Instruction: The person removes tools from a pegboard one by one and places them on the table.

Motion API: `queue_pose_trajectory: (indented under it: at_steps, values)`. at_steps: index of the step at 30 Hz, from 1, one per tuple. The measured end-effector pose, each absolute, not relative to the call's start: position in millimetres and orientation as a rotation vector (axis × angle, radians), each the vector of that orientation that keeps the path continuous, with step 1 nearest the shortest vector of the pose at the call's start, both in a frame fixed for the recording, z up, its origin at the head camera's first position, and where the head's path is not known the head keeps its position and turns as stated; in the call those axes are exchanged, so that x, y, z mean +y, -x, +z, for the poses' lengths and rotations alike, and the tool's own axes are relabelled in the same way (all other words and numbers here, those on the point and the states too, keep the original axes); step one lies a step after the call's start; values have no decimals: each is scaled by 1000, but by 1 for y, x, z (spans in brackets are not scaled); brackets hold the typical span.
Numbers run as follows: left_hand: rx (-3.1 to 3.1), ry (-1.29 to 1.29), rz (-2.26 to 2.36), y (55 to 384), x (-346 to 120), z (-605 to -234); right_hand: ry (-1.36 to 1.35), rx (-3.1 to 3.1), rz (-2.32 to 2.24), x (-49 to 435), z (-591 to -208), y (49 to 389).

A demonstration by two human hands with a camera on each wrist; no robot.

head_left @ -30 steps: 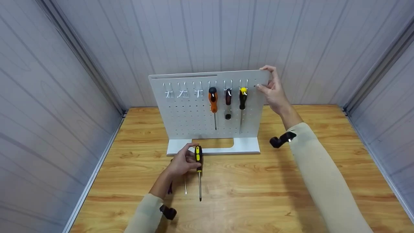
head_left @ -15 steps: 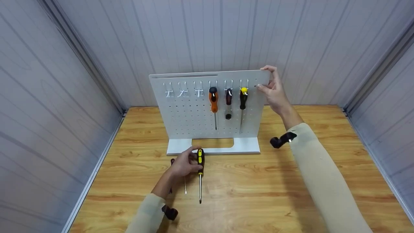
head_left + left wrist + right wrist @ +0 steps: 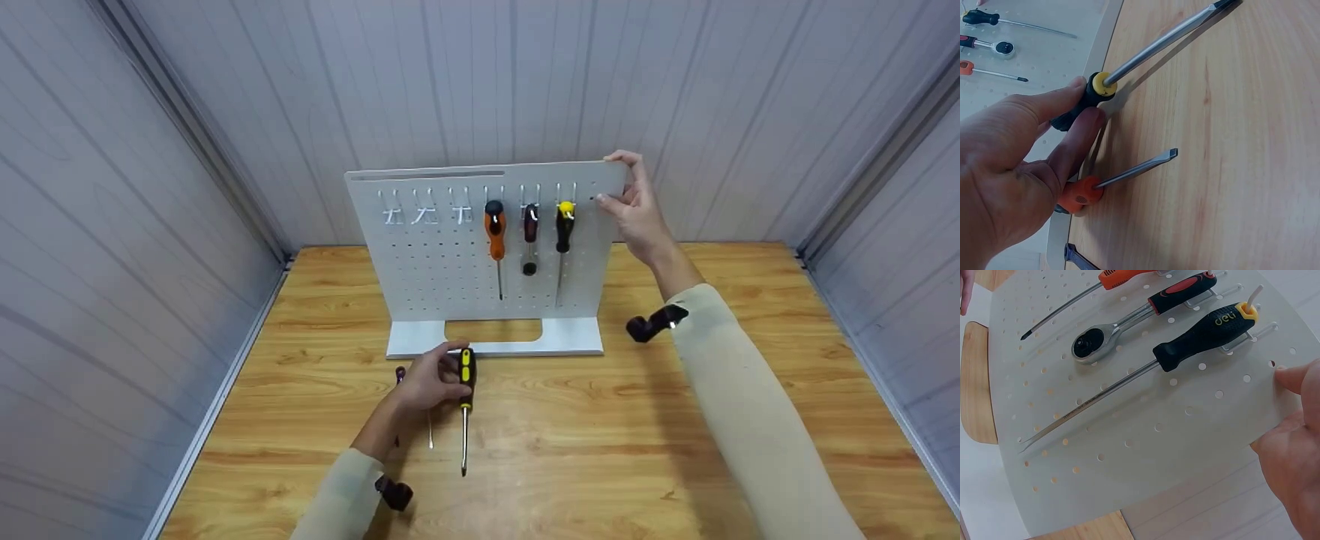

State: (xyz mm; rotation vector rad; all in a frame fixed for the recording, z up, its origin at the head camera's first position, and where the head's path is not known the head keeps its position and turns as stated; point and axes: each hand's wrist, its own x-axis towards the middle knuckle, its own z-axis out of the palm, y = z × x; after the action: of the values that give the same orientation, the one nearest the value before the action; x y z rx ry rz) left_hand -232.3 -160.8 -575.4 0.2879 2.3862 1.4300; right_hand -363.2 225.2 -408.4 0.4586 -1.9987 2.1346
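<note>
My left hand (image 3: 429, 381) pinches the black-and-yellow handle of a screwdriver (image 3: 466, 379) between thumb and fingers, in front of the pegboard's base. Its steel shaft points toward me and casts a shadow on the tabletop in the left wrist view. An orange-handled flat screwdriver (image 3: 1081, 194) lies beneath that hand. My right hand (image 3: 637, 214) grips the upper right corner of the white pegboard (image 3: 427, 277), thumb on the front face. Hanging on the board's hooks are an orange screwdriver (image 3: 495, 231), a ratchet wrench (image 3: 1095, 343) and a black screwdriver with a yellow end (image 3: 1207, 334).
Three bare hooks (image 3: 425, 214) sit on the board's left half. Left of my left hand lies a dark tool (image 3: 1078, 259), partly hidden. The board stands on a wooden tabletop (image 3: 570, 442), with panelled walls (image 3: 480, 90) behind and at both sides.
My left hand has moved slightly right and toward me, carrying the black-and-yellow screwdriver. More of the dark tool behind that hand shows. My right hand keeps its grip on the board's corner.
</note>
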Motion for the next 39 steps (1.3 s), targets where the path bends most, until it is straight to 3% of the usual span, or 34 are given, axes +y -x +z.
queue_pose_trajectory:
  at_steps: [4, 13, 27, 39]
  values:
    - [2372, -301, 1451, 244, -166, -600, -450, -1998, 2143, 225, -408, 363]
    - [2392, -270, 1402, 232, -162, -572, -463, -2010, 2147, 224, -408, 363]
    - [2403, -336, 1389, 246, -167, -603, -474, -1998, 2158, 224, -410, 364]
    - [2422, -289, 1348, 240, -160, -589, -480, -1994, 2173, 226, -410, 363]
